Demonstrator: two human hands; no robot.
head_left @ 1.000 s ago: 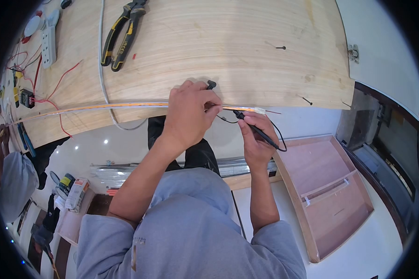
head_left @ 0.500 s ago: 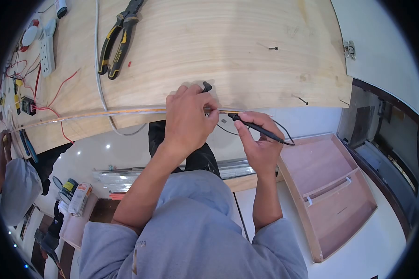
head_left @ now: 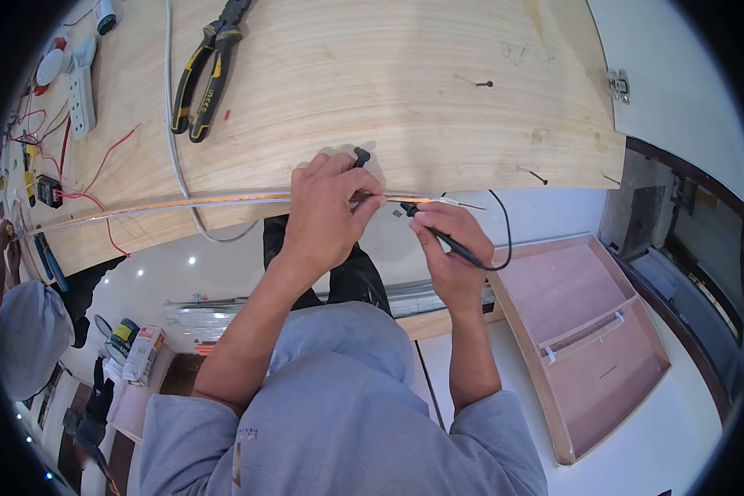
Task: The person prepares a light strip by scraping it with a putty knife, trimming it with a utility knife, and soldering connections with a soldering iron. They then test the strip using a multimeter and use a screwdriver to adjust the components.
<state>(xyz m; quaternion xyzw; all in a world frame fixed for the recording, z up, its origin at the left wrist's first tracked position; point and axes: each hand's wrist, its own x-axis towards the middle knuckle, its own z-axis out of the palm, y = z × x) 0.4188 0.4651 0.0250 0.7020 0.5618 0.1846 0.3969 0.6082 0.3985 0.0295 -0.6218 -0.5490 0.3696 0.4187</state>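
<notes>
A long thin strip [head_left: 240,198] with an orange line runs along the front edge of the wooden board [head_left: 322,83]. My left hand [head_left: 331,207] is closed on this strip, and a black probe end [head_left: 361,156] sticks up past its fingers. In my right hand [head_left: 453,240] is a black pen-shaped probe [head_left: 455,245], its tip by the strip, right of my left hand. A black cable [head_left: 509,223] loops from the probe. At the strip's right end a white piece and a thin dark red wire show.
Black-and-yellow pliers [head_left: 207,78], a grey cable [head_left: 170,116], a white power strip [head_left: 82,99], red wires and screws [head_left: 488,84] lie on the board. A divided wooden tray [head_left: 554,339] stands at right. Another person's sleeve [head_left: 33,331] shows at far left.
My right hand has moved slightly down and left with the probe, uncovering the strip's right end. The black cable's loop is wider. My left hand has shifted slightly left.
</notes>
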